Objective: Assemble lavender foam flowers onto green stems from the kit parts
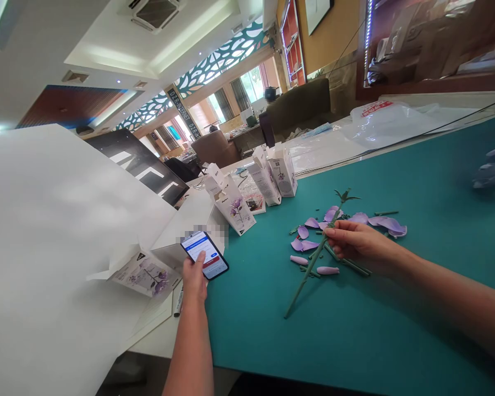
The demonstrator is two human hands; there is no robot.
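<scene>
A [317, 269] long green flower stem lies on a [400, 335] teal mat, near the middle of the view, just under the [365, 245] right hand. It is thin and straight, with small bumps along it and a little spiky green top. Its long line runs from about 7 o'clock up to about 1 o'clock, and the spiky top points to 1 o'clock. There is one stem. The right hand's [334, 236] fingers are close together, and their tips touch the stem, but I cannot tell if they are clamped on it. Around the stem lie about ten [390, 224] light purple petals, some wide and some thin and rolled, and I cannot count them for sure because some overlap. Several [357, 267] short green stem pieces lie among them. At 9 o'clock from the stem, the [194, 278] left hand holds a [204, 254] black phone with a lit screen. Its thumb is on the screen, and its [190, 280] fingers curl around the back of the phone. Just below the phone is a [179, 301] marker pen. At 11 o'clock, three [282, 171] white flower boxes stand in a row along the mat's edge, and a [234, 206] fourth box with a purple flower on it stands tilted nearby. A [66, 247] big white sheet fills the left side.
</scene>
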